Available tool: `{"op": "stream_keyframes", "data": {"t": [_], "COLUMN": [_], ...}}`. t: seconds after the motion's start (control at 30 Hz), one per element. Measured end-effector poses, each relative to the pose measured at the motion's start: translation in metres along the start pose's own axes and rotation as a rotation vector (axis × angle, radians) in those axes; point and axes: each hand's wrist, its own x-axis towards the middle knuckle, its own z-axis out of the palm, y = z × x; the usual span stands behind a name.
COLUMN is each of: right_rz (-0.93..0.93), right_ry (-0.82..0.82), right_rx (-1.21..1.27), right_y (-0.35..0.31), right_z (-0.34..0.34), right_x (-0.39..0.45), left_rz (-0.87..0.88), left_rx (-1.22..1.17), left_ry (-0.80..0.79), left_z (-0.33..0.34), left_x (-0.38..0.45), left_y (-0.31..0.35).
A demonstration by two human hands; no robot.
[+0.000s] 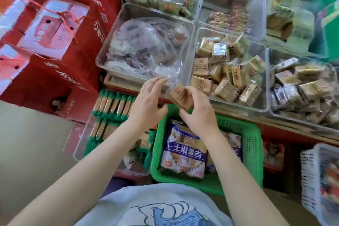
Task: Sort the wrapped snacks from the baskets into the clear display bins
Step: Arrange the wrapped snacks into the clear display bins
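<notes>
The right hand (197,113) gripped a small tan wrapped snack (180,95), a blocky, crinkly packet with a red mark, just above the far rim of the green basket (254,145). The left hand (146,101) hovered beside it with fingers loosely spread, holding nothing, its fingertips close to the loose clear film spilling from the bin of plastic-bagged goods (145,44).

The step in hand looked like carrying one packet out of the basket toward its matching bin. Just beyond the basket's far rim sat the clear display bin (229,68), rigid and glossy, heaped with similar tan and gold packets; the next move would call for lifting the snack over that bin's near wall and letting go among its likes.

Inside the perforated plastic basket lay a larger blue-and-white bag of biscuits (185,152). Left of the basket, a clear tray held green-ended bars (113,104) in neat rows.
</notes>
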Motion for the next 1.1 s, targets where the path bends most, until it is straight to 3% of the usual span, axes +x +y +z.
{"op": "stream_keyframes", "data": {"t": [0.07,0.17,0.27,0.37,0.43,0.63,0.73,0.8,0.9,1.0,1.1], "right_rz": [0.048,0.073,0.037,-0.003,0.017,0.123,-0.057,-0.185,-0.139,-0.033,-0.006], "right_ry": [0.222,0.422,0.374,0.188,0.148,0.292,0.37,0.278,-0.042,-0.304,-0.451], "right_rx": [0.006,-0.091,-0.203,-0.326,-0.408,-0.469,-0.377,-0.226,-0.071,-0.085,-0.111], "right_y": [0.015,0.039,0.06,0.076,0.084,0.072,0.047,0.031,0.018,0.013,0.005], "right_z": [-0.028,-0.058,-0.066,-0.053,-0.043,-0.029,-0.013,0.007,0.046,0.085,0.114], "right_x": [0.004,0.024,0.05,0.071,0.078,0.082,0.062,0.04,0.012,-0.003,-0.011], "left_rz": [0.009,-0.03,-0.079,-0.093,-0.097,-0.077,-0.114,-0.168,-0.285,-0.569,-0.734], "left_rx": [0.101,0.302,0.449,0.495,0.499,0.487,0.218,-0.016,-0.008,0.014,0.132], "left_ry": [-0.029,-0.234,-0.377,-0.392,-0.398,-0.418,-0.358,-0.179,0.018,-0.148,-0.389], "left_z": [0.011,0.027,0.036,0.037,0.038,0.043,0.033,0.018,-0.001,-0.011,-0.006], "left_x": [0.015,0.028,0.028,0.029,0.031,0.027,0.031,0.026,0.0,-0.033,-0.068], "left_y": [0.009,0.014,0.013,0.013,0.013,0.012,0.011,0.003,-0.028,-0.072,-0.113]}}
